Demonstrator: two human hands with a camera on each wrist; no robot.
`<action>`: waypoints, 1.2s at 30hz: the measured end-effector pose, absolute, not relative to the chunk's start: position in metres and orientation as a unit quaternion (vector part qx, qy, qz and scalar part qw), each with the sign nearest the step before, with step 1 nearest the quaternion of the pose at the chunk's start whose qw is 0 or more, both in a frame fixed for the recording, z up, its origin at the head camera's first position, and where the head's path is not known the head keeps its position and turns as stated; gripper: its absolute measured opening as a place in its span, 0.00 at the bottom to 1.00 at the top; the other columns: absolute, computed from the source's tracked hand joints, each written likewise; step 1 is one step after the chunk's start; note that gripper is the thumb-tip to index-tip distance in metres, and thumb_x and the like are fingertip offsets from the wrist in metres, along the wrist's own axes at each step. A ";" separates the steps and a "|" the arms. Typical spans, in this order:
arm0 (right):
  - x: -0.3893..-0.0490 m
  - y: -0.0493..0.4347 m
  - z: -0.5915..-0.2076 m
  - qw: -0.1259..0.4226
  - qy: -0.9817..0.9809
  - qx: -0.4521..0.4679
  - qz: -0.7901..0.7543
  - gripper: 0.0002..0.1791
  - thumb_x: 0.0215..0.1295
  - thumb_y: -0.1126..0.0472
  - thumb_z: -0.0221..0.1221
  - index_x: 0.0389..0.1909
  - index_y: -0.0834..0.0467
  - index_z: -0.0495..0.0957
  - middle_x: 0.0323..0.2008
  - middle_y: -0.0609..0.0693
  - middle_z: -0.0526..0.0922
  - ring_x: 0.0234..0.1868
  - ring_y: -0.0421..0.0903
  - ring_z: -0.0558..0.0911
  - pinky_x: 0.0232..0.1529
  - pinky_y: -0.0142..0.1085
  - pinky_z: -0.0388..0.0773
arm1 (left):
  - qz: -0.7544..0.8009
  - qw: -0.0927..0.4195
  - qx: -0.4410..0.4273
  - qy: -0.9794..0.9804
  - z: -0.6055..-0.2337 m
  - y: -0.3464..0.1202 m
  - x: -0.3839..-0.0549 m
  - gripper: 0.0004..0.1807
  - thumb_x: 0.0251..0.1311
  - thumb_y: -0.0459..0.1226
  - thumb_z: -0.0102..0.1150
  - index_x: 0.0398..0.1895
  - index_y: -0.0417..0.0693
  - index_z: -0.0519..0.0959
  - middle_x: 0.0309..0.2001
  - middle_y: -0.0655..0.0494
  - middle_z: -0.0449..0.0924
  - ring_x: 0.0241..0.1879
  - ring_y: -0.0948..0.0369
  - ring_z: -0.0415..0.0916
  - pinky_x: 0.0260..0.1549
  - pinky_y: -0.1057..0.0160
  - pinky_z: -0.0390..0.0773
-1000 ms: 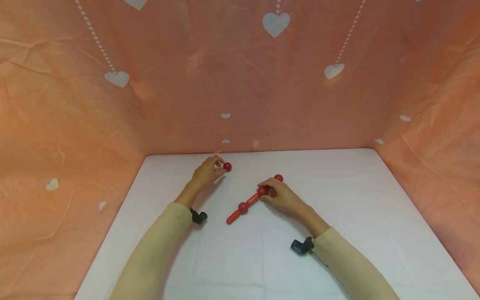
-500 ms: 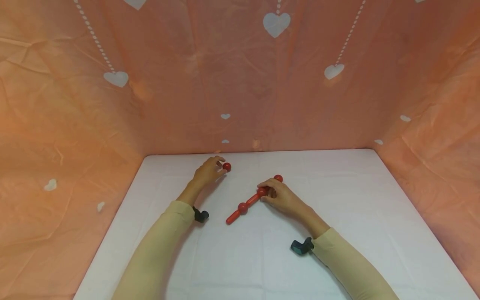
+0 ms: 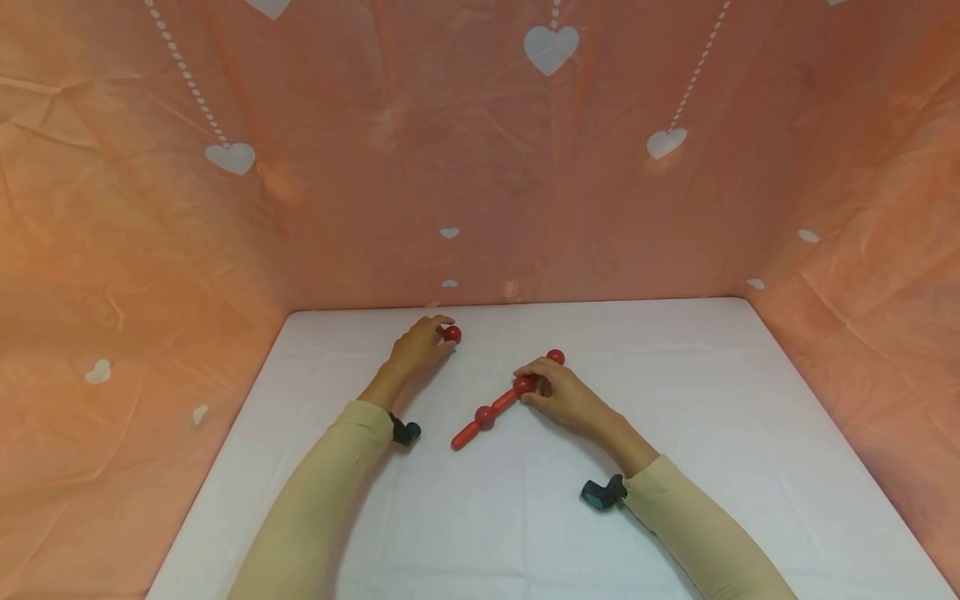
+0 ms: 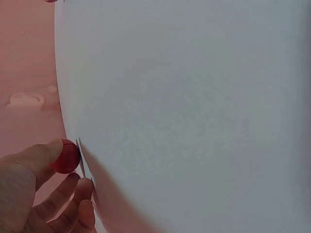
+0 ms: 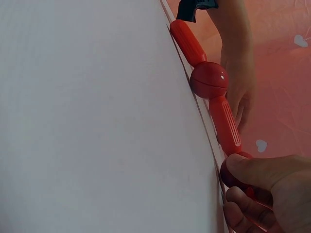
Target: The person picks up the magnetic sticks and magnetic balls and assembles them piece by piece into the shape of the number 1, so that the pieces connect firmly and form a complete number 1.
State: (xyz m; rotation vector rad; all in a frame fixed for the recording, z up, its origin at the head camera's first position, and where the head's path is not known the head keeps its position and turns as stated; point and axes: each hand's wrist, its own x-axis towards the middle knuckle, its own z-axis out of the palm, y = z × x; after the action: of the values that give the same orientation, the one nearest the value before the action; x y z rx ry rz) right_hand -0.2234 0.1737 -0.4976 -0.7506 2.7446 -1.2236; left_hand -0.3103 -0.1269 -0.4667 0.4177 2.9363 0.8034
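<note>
A loose red ball [image 3: 453, 334] lies near the back of the white table. My left hand [image 3: 420, 343] is at it, thumb and fingers around its near and far sides; the left wrist view shows a digit against the ball [image 4: 67, 158]. Right of centre lies a red chain of grooved rods and balls [image 3: 485, 417], slanting from front left to back right. My right hand [image 3: 566, 396] grips one of its middle balls between thumb and fingers, hiding the part behind it. The right wrist view shows the thumb pressed on that ball [image 5: 228, 175].
The white table [image 3: 660, 367] reaches back to an orange cloth wall [image 3: 600, 208] printed with white hearts, with more cloth at both sides. A dark wrist camera [image 3: 406, 432] sits on the left wrist and another camera [image 3: 603, 493] on the right.
The left wrist has shifted slightly to the right, with the fingers staying around the ball. Ball, chain and right hand stay almost where they were.
</note>
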 end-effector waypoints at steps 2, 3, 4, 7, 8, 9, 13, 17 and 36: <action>-0.224 0.174 -0.498 0.022 0.886 -0.241 -0.395 0.22 0.70 0.64 0.72 0.63 0.57 0.83 0.51 0.48 0.84 0.44 0.46 0.77 0.46 0.36 0.79 | 0.262 0.033 0.137 0.955 -0.467 -0.127 -0.311 0.26 0.75 0.42 0.66 0.73 0.49 0.74 0.62 0.40 0.80 0.63 0.43 0.78 0.60 0.36 0.77; -0.224 0.174 -0.498 0.022 0.887 -0.241 -0.394 0.22 0.70 0.64 0.72 0.63 0.57 0.83 0.51 0.48 0.84 0.44 0.46 0.77 0.46 0.36 0.79 | 0.262 0.032 0.137 0.955 -0.467 -0.127 -0.311 0.26 0.75 0.42 0.66 0.73 0.49 0.75 0.61 0.40 0.80 0.62 0.43 0.79 0.60 0.36 0.77; -0.224 0.174 -0.498 0.021 0.886 -0.241 -0.395 0.22 0.70 0.63 0.72 0.63 0.57 0.83 0.51 0.48 0.84 0.44 0.46 0.77 0.46 0.36 0.79 | 0.261 0.032 0.138 0.955 -0.468 -0.127 -0.311 0.26 0.75 0.42 0.66 0.72 0.49 0.75 0.61 0.40 0.80 0.62 0.43 0.79 0.60 0.36 0.77; -0.223 0.174 -0.498 0.020 0.887 -0.241 -0.394 0.22 0.70 0.63 0.72 0.63 0.57 0.83 0.50 0.47 0.84 0.44 0.45 0.77 0.46 0.36 0.79 | 0.261 0.030 0.137 0.955 -0.468 -0.127 -0.311 0.25 0.75 0.42 0.65 0.72 0.48 0.75 0.60 0.40 0.80 0.61 0.43 0.79 0.59 0.37 0.77; -0.223 0.174 -0.498 0.020 0.887 -0.241 -0.394 0.22 0.70 0.63 0.72 0.63 0.57 0.83 0.50 0.47 0.84 0.44 0.45 0.77 0.45 0.36 0.79 | 0.262 0.030 0.136 0.955 -0.468 -0.126 -0.311 0.25 0.75 0.42 0.65 0.71 0.48 0.75 0.60 0.40 0.80 0.61 0.44 0.79 0.59 0.37 0.77; -0.222 0.174 -0.497 0.020 0.886 -0.242 -0.394 0.22 0.70 0.63 0.72 0.63 0.57 0.83 0.50 0.47 0.84 0.43 0.45 0.77 0.45 0.35 0.79 | 0.262 0.030 0.134 0.955 -0.468 -0.126 -0.312 0.25 0.75 0.42 0.65 0.71 0.48 0.75 0.60 0.40 0.80 0.61 0.44 0.79 0.59 0.37 0.77; -0.222 0.173 -0.496 0.019 0.885 -0.244 -0.395 0.21 0.69 0.64 0.72 0.62 0.58 0.83 0.50 0.48 0.84 0.43 0.44 0.77 0.45 0.35 0.78 | 0.266 0.032 0.128 0.955 -0.470 -0.126 -0.312 0.23 0.75 0.42 0.65 0.69 0.47 0.76 0.60 0.42 0.81 0.58 0.45 0.79 0.57 0.39 0.78; -0.222 0.173 -0.496 0.015 0.886 -0.247 -0.392 0.21 0.69 0.65 0.72 0.62 0.59 0.84 0.50 0.49 0.84 0.42 0.44 0.78 0.44 0.35 0.79 | 0.269 0.032 0.124 0.955 -0.470 -0.126 -0.311 0.21 0.75 0.42 0.66 0.66 0.47 0.76 0.60 0.43 0.82 0.57 0.47 0.79 0.56 0.41 0.78; -0.224 0.174 -0.496 0.021 0.884 -0.244 -0.399 0.22 0.70 0.64 0.72 0.63 0.57 0.83 0.51 0.48 0.83 0.43 0.44 0.78 0.45 0.35 0.80 | 0.289 0.025 0.119 0.950 -0.472 -0.127 -0.308 0.21 0.75 0.43 0.65 0.65 0.46 0.75 0.60 0.43 0.83 0.58 0.45 0.79 0.58 0.40 0.77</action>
State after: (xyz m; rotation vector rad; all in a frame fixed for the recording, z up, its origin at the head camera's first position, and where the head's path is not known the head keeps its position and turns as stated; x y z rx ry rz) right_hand -0.2237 0.1736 -0.4962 -0.7549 2.7403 -1.2354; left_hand -0.3075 -0.1273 -0.4718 0.3692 2.9360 0.8929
